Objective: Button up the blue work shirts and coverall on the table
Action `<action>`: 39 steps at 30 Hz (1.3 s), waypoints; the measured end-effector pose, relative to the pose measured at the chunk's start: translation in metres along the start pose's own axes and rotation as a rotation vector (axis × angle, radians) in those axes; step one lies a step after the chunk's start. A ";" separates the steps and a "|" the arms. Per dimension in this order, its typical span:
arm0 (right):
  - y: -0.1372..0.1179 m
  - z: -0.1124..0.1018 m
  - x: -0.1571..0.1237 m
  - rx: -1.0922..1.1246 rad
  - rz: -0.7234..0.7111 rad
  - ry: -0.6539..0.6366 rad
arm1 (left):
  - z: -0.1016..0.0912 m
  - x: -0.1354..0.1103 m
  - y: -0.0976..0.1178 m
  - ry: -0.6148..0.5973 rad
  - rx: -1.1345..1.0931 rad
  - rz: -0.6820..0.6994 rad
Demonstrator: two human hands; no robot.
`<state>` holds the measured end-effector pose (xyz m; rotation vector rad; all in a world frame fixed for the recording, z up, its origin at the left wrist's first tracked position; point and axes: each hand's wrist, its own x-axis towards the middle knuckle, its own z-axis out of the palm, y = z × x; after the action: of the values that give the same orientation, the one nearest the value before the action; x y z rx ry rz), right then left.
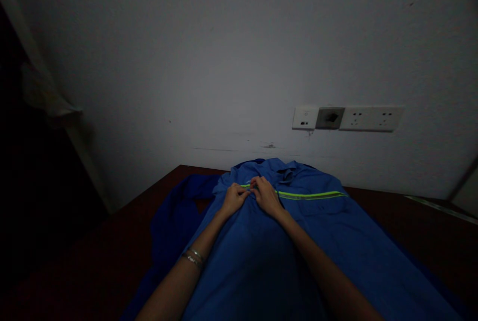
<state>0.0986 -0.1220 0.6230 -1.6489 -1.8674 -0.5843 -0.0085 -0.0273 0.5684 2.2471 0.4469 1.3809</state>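
A blue work jacket is spread out with its collar end toward the wall, and a yellow-green reflective stripe runs across its chest. A darker blue sleeve lies out to the left. My left hand pinches the jacket's cloth near the stripe, thumb and fingers together. Close beside it, my right hand has its fingers bent and closed on the same spot of the front. The fingertips of both hands nearly meet; any small fastener between them is too dark and small to make out.
Under the jacket is a dark reddish-brown table, its far edge against a pale wall. Wall sockets and switches sit above the table on the right. A flat strip lies at the right. The far left is very dark.
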 end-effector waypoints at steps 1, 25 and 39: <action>-0.001 0.000 0.000 -0.016 -0.004 -0.003 | 0.000 0.000 0.001 0.002 -0.002 0.000; 0.015 -0.032 0.018 -0.025 -0.121 -0.156 | 0.000 -0.001 0.008 0.046 0.045 0.057; -0.016 -0.024 0.013 -0.479 -0.294 -0.287 | -0.001 0.001 0.011 -0.016 0.135 0.087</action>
<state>0.0848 -0.1306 0.6505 -1.8377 -2.3372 -1.0290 -0.0082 -0.0361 0.5758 2.4107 0.4542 1.4132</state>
